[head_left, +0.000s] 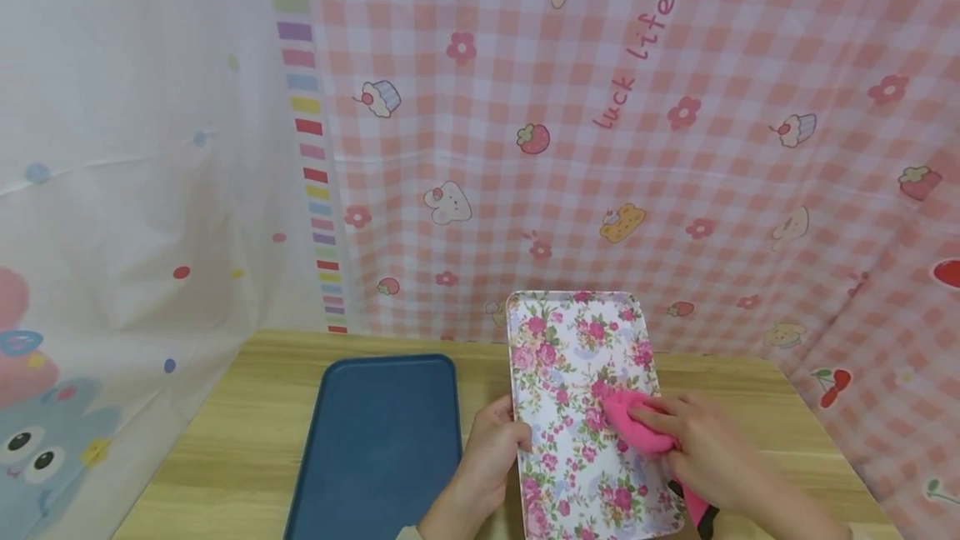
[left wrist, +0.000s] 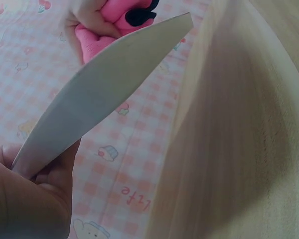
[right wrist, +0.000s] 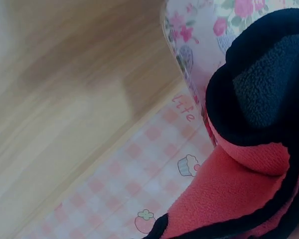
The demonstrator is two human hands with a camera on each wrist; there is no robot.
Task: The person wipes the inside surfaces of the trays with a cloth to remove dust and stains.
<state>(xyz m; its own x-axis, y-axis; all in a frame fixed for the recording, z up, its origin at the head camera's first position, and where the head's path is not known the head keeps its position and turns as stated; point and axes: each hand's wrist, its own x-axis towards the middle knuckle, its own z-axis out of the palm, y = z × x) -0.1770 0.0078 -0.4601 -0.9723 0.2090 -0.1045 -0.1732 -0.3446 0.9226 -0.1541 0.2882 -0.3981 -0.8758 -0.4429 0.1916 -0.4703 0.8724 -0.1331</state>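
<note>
1. Left hand (head_left: 486, 457) has the floral tray (head_left: 566, 473) gripped at its left edge, thumb over the front, so it's propped up at a tilt over the wood-look table (head_left: 225, 432)
2. Right hand (head_left: 705, 448) is holding a bunched pink cloth (head_left: 637, 423) with black trim against the tray's patterned face, toward the right side
3. 1 blue tray (head_left: 382, 448) lies just left of the left hand, checked backdrop (head_left: 585, 82) behind
</note>
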